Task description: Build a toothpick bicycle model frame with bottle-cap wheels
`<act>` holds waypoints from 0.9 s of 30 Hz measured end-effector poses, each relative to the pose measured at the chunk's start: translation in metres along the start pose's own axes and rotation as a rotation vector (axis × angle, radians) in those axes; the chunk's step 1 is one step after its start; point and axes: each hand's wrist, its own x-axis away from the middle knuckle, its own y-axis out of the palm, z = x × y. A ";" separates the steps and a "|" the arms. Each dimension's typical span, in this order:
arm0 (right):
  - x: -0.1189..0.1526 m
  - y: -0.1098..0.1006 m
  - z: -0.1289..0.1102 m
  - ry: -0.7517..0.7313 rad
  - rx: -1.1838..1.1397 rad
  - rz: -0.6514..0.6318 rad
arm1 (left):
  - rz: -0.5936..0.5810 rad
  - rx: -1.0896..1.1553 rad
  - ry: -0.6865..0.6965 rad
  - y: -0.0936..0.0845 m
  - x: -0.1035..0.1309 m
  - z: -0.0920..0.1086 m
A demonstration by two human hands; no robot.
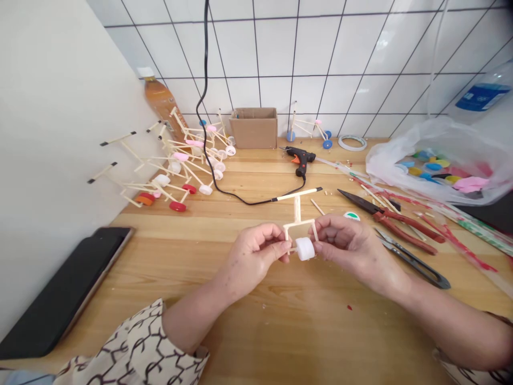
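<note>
A small frame of pale sticks (297, 209) is held between my two hands above the wooden table. Its long crossbar has black tips and points away from me. Between the two prongs of its fork sits a white wheel (305, 248). My left hand (256, 259) pinches the left prong near the wheel's stick axle. The right prong is pinched by my right hand (355, 248), with its fingertips beside the wheel. A green-and-white cap (351, 216) lies just behind my right hand.
Stick models with coloured wheels (180, 156) crowd the back left, near a bottle (160, 101). A glue gun (300, 159), cardboard box (254, 128) and tape roll (352, 142) stand behind. Pliers (390, 219), snips (412, 259) and a bag of caps (441, 160) are right; a black tablet (68, 289) left.
</note>
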 end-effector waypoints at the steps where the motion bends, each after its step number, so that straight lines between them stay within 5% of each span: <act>1: 0.000 0.000 0.000 0.007 0.000 -0.004 | 0.004 -0.002 -0.004 0.000 0.000 0.000; 27: -0.002 0.001 0.006 -0.013 -0.026 0.020 | -0.004 -0.103 0.012 0.001 0.002 -0.001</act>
